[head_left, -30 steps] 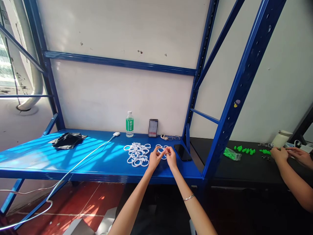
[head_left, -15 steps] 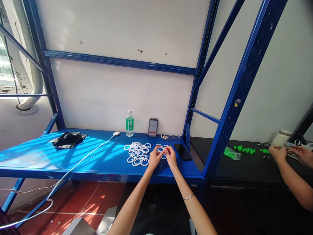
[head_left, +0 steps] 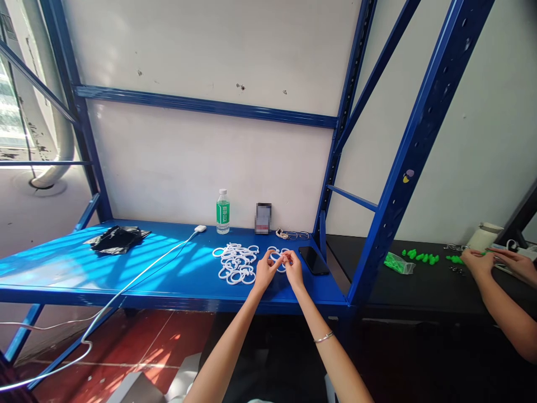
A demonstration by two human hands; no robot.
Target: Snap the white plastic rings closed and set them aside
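Observation:
My left hand [head_left: 264, 271] and my right hand [head_left: 292, 268] are close together over the front right part of the blue table [head_left: 176, 282]. Fingers and thumbs are pinched around a white ring [head_left: 274, 256], and the fingertips partly hide it. A few more white rings show behind and between the hands; which lie on the table and which are held is hard to tell. Just left of my left hand spreads a pile of white rings [head_left: 235, 263], several with a small knob on the rim. A black phone [head_left: 314, 261] lies beside my right hand.
Along the back stand a water bottle [head_left: 223, 212], a small upright screen [head_left: 263, 218] and glasses [head_left: 293, 234]. A white cable [head_left: 146, 272] crosses the table near a black plastic bag [head_left: 117, 239]. At right, a co-worker's hands [head_left: 478, 262] work beside green pieces [head_left: 422, 257] beyond a blue post [head_left: 403, 168].
My hands stay in almost the same place with the fingers still pinched. The co-worker's hands at the right have shifted slightly.

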